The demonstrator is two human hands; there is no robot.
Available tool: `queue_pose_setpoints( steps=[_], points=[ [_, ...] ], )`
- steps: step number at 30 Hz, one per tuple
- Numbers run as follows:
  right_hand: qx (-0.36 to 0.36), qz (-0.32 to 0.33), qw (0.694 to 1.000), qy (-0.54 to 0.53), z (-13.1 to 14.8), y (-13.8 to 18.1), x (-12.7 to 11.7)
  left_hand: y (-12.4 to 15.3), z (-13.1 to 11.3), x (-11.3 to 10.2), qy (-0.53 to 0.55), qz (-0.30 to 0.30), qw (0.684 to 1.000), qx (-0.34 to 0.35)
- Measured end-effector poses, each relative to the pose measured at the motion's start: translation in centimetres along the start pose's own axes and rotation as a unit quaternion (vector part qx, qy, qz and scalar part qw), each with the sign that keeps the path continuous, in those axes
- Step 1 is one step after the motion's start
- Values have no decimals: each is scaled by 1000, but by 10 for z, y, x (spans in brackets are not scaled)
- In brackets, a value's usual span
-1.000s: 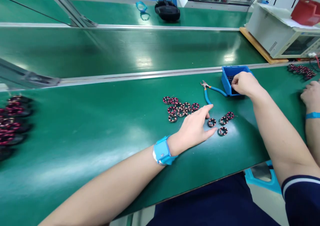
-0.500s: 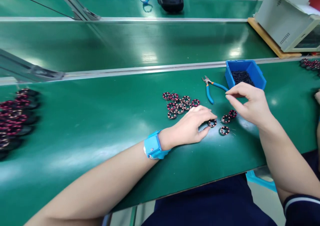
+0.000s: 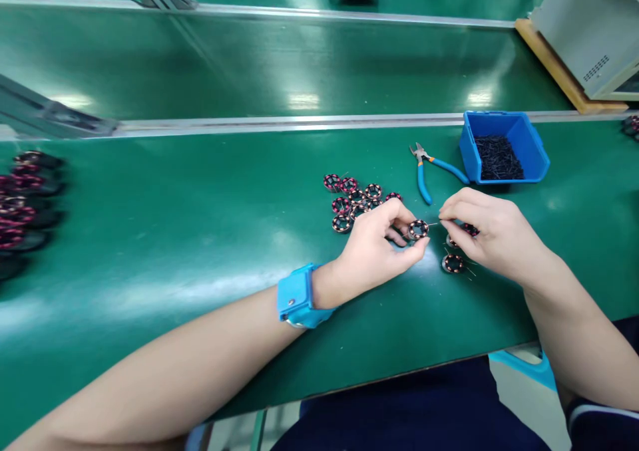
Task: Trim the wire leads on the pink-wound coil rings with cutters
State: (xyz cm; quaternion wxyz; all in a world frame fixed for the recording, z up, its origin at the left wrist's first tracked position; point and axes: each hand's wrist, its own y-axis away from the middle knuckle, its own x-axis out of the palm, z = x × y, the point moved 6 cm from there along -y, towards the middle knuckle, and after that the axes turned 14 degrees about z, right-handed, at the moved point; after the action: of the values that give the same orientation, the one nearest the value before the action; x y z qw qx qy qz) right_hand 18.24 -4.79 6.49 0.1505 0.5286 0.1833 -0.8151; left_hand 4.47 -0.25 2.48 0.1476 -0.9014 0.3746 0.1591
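My left hand (image 3: 377, 248) has its grip closed on a small ring (image 3: 418, 229) wound with copper and pink, pinched between thumb and fingertips and lifted just off the green surface (image 3: 200, 238). My right hand (image 3: 492, 235) is just beside it, its grip pinched shut on something very thin at the ring's right edge; it looks like a fine wire or pin, but it is too small for me to tell. The two hands nearly touch across the ring.

Under and beside my right hand lie more rings, one (image 3: 453, 263) plainly showing near my wrist side, the others partly hidden by my fingers. A cluster of rings (image 3: 352, 201) lies just beyond my left hand. Blue-handled pliers (image 3: 430, 169) rest on the surface beyond the hands, and next to them stands a blue bin (image 3: 536, 148) holding small dark pieces. I wear a blue wrist strap (image 3: 297, 296) on my left wrist.
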Motion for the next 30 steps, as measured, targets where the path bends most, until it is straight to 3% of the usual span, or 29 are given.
queue_pose_setpoints(
  steps=[20, 30],
  points=[
    [3, -8, 1000, 16, 4, -1, 3, 1, -2, -2, -27, -12, 999, 24],
    [12, -5, 1000, 28, 7, 0, 1, 3, -9, -3, -101, -15, 992, 75]
  ],
)
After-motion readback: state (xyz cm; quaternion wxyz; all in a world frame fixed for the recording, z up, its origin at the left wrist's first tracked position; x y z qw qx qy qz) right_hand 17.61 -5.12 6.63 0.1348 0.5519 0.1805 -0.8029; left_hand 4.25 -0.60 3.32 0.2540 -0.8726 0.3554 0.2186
